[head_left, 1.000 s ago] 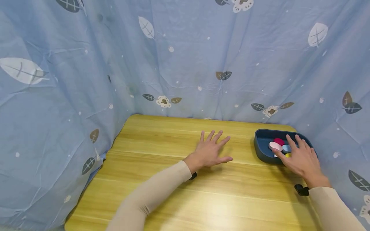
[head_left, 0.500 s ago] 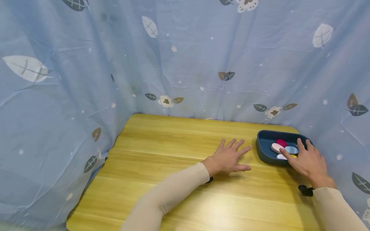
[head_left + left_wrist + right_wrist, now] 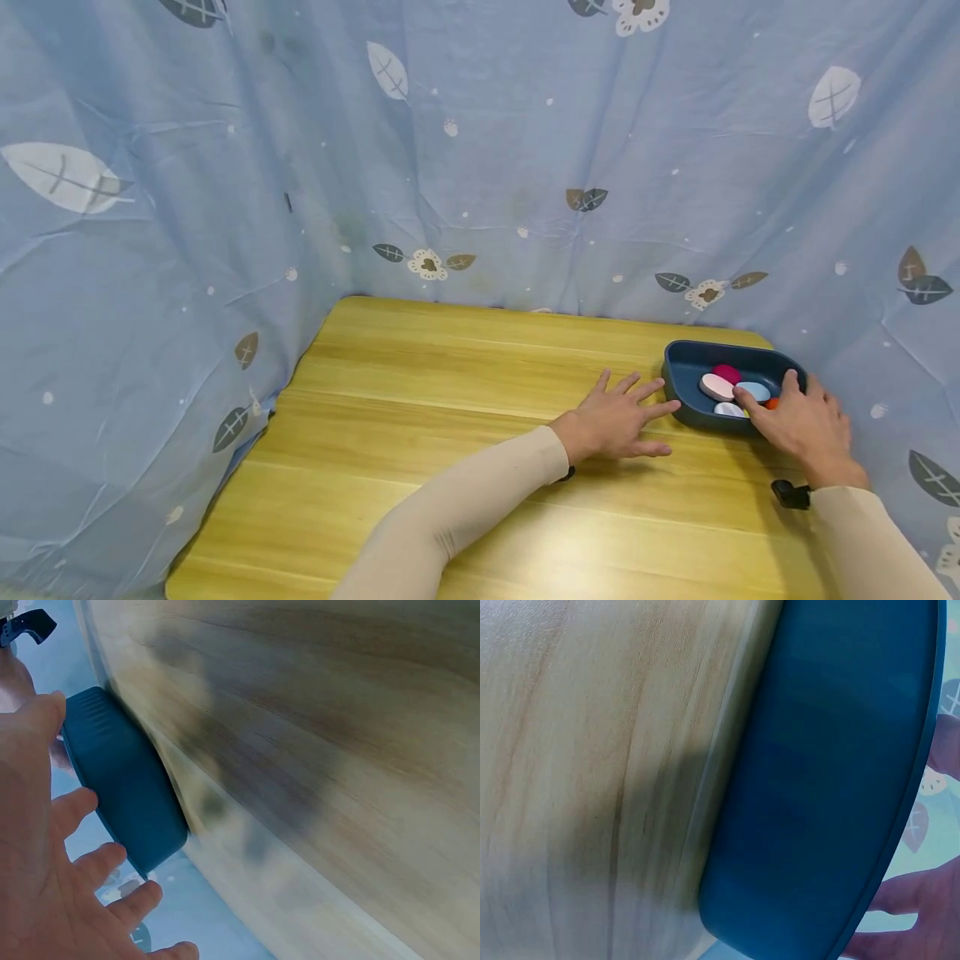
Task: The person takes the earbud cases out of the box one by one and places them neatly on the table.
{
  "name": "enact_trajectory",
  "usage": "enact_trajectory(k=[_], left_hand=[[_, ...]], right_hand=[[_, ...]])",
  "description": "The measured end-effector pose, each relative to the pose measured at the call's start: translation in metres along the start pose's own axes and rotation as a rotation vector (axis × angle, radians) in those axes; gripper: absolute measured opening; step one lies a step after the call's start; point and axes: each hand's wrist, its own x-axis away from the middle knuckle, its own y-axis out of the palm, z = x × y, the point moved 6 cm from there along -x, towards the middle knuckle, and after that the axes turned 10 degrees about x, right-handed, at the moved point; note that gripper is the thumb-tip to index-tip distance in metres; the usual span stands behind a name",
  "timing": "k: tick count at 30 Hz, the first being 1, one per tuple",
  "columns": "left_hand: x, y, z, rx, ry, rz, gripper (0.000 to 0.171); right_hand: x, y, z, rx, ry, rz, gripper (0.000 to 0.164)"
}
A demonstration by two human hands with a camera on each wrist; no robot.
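Tray (image 3: 687,377), dark blue, oblong with rounded corners; sits at far right corner of the table. Inside, small rounded pieces grouped toward middle and near side: crimson piece (image 3: 726,373) at the back, pale pink oval (image 3: 717,387) just in front of it, light blue oval (image 3: 753,391) to the right, white piece (image 3: 729,409) by the near wall, orange piece (image 3: 772,403) partly covered by the right hand (image 3: 810,429).

Right hand lies over the tray's right end, thumb toward the light blue oval, fingers bent; cannot tell whether it grasps anything. Right wrist view: tray's outer wall looms large, fingertips showing past the rim.

Left hand (image 3: 618,421) holds nothing; fingers spread, just beside the tray's left end. Contact with the wall unclear.

Sleeves (image 3: 870,533) beige. Black device (image 3: 792,494) at right wrist. Table (image 3: 420,417) yellowish, wood-grained, glare along the near side. Blue curtain (image 3: 480,125) behind and at both sides, printed with leaves and flowers.
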Motion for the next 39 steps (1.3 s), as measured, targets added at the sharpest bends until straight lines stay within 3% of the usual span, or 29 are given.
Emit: enact_trajectory(k=[12, 23, 39], left_hand=[[-0.009, 0.000, 0.006, 0.007, 0.022, -0.001, 0.084], [-0.013, 0.000, 0.006, 0.014, 0.014, -0.004, 0.080], [0.010, -0.001, -0.018, 0.073, 0.025, -0.003, 0.077]], right_hand=[[0.000, 0.000, 0.004, 0.023, 0.047, -0.005, 0.134], [0.000, -0.003, 0.003, 0.025, 0.050, 0.008, 0.121], [0.002, -0.010, -0.009, -0.018, -0.053, 0.024, 0.103]])
